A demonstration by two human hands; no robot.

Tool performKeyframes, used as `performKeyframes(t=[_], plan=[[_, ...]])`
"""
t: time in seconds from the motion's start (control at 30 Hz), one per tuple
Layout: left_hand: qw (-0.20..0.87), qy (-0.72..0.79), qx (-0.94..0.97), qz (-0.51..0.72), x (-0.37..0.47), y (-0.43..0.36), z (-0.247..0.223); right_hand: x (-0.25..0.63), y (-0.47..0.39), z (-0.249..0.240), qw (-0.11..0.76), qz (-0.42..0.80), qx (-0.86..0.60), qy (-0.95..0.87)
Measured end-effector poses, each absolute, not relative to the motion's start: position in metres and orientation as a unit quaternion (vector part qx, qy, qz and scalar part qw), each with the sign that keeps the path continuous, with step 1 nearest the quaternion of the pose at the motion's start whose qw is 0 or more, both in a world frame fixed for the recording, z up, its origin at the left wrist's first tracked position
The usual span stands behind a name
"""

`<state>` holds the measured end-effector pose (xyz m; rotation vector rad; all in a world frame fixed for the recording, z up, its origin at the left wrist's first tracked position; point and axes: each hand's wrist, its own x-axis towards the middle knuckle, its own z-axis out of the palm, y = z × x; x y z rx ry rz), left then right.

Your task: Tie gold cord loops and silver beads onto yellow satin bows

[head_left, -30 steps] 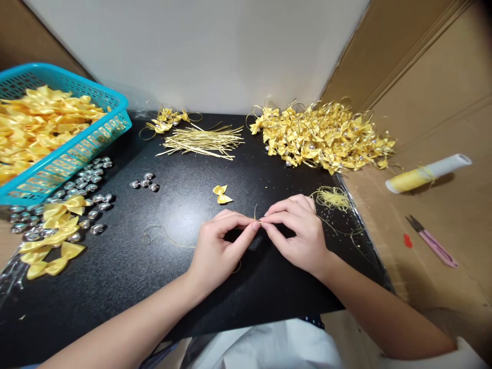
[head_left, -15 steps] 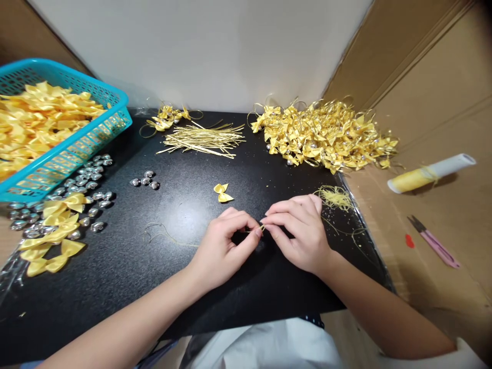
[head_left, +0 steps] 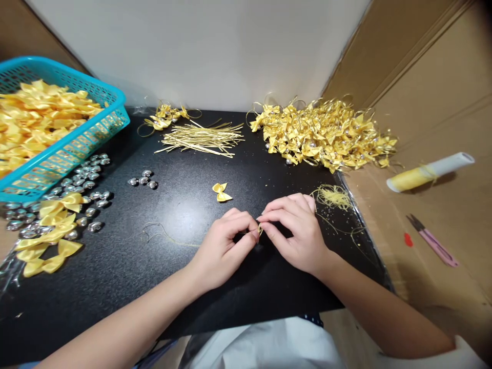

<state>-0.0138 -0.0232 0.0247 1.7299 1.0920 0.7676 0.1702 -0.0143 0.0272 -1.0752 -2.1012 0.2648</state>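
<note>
Both hands meet low over the black table (head_left: 184,287), fingertips almost touching. My left hand (head_left: 226,246) pinches a thin yellow cord (head_left: 260,230) between thumb and forefinger, and a thread end (head_left: 165,236) trails out leftward from under that hand. My right hand (head_left: 295,233) is closed on the same cord, its thumb and forefinger at the small loop. Just beyond the hands lies a single yellow satin bow (head_left: 222,192). Beside my right hand sits a tangle of yellow thread (head_left: 333,197). Part of the cord is hidden behind the fingers.
A turquoise basket (head_left: 65,146) of yellow bows stands left, with silver beads (head_left: 92,174) and loose bows (head_left: 57,236) before it. Gold ties (head_left: 203,138) lie at the back. Finished bow pieces (head_left: 326,133) are heaped right. Pink snips (head_left: 432,241) and a thread roll (head_left: 430,171) lie far right.
The cord between my fingertips now shows as a small loop standing more upright. My right fingertips have shifted slightly left; the whole view has drifted a little.
</note>
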Motion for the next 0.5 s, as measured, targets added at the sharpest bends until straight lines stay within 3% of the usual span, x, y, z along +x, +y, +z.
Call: performKeyframes(t=[0.23, 0.5], plan=[[0.513, 0.47, 0.643, 0.321, -0.0121, -0.0207, 0.0234, 0.1713, -0.0165, 0.0309, 0.424, 0.104, -0.426, -0.792], [0.508, 0.473, 0.648, 0.315, -0.013, -0.0212, 0.0224, 0.1712, -0.0139, 0.0293, 0.335, 0.126, -0.423, -0.832]])
